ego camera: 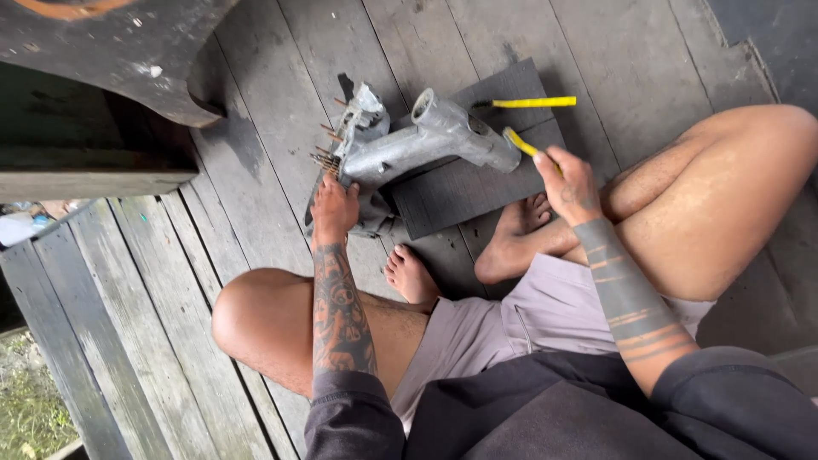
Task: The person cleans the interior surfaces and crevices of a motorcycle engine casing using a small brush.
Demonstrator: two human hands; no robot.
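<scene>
I sit cross-legged on a wooden plank floor. A grey metal engine-like casting [426, 140] with a tube opening and several protruding studs lies partly on a dark grey mat [486, 183]. My left hand [334, 209] rests on the casting's near end by the studs and steadies it. My right hand [567, 179] grips a yellow-handled tool [521, 143] whose tip touches the casting's right end. A second yellow tool [532, 102] lies on the mat's far edge.
A dark, heavy wooden object [128, 51] stands at the upper left. The floor's edge [51, 281] drops off at the left, with grass below. My bare feet [464, 255] sit just near the mat.
</scene>
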